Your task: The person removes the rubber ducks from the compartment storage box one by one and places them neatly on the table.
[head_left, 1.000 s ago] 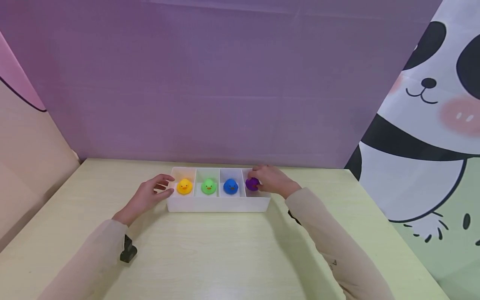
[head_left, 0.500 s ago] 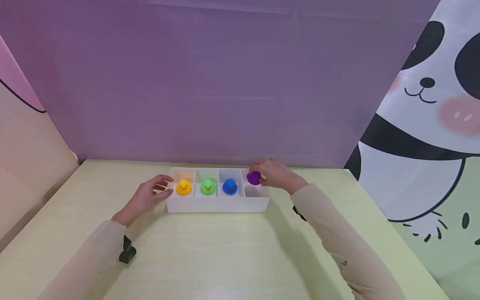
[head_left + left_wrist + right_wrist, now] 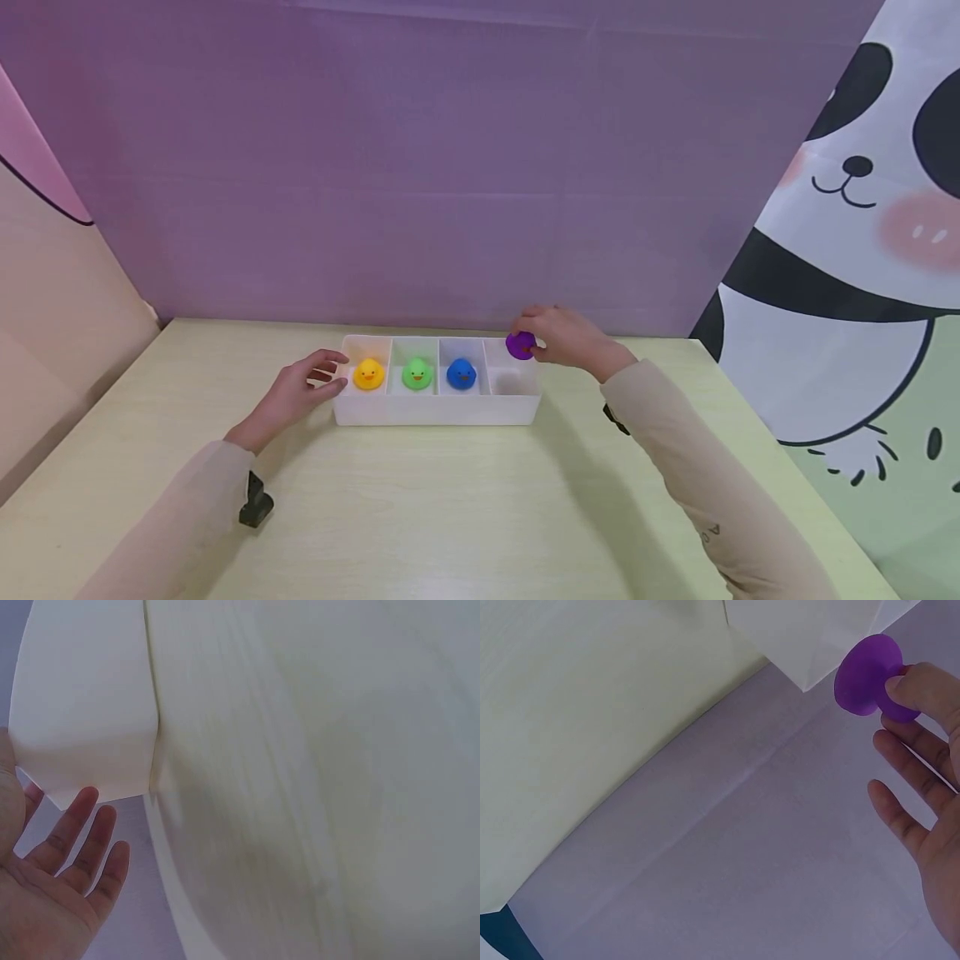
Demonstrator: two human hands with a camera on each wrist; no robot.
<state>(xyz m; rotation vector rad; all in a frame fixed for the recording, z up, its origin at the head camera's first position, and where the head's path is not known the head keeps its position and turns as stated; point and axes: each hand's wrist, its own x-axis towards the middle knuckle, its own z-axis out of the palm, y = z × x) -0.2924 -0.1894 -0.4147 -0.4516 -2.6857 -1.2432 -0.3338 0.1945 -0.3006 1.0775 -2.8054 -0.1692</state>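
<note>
A white box (image 3: 438, 411) with a row of compartments stands on the table. A yellow rubber duck (image 3: 368, 374), a green rubber duck (image 3: 417, 374) and a blue rubber duck (image 3: 461, 374) sit one to a compartment, from the left. Over the back of the rightmost compartment, my right hand (image 3: 573, 339) pinches a purple rubber duck (image 3: 868, 675) between thumb and fingers. In the right wrist view the duck overlaps the box's corner, its other fingers spread loosely. My left hand (image 3: 298, 385) is at the box's left end, relaxed fingers right at its edge (image 3: 82, 796).
The pale wooden table (image 3: 420, 517) extends in front of the box and to both sides. Close behind the box rises a purple backdrop (image 3: 465, 183). A panda-print sheet (image 3: 840, 333) hangs at the right. Each sleeve carries a black wrist device (image 3: 257, 500).
My right hand has lifted the purple rubber duck up from the rightmost compartment and moved it back and to the right. The left hand and the other ducks stay in place.
</note>
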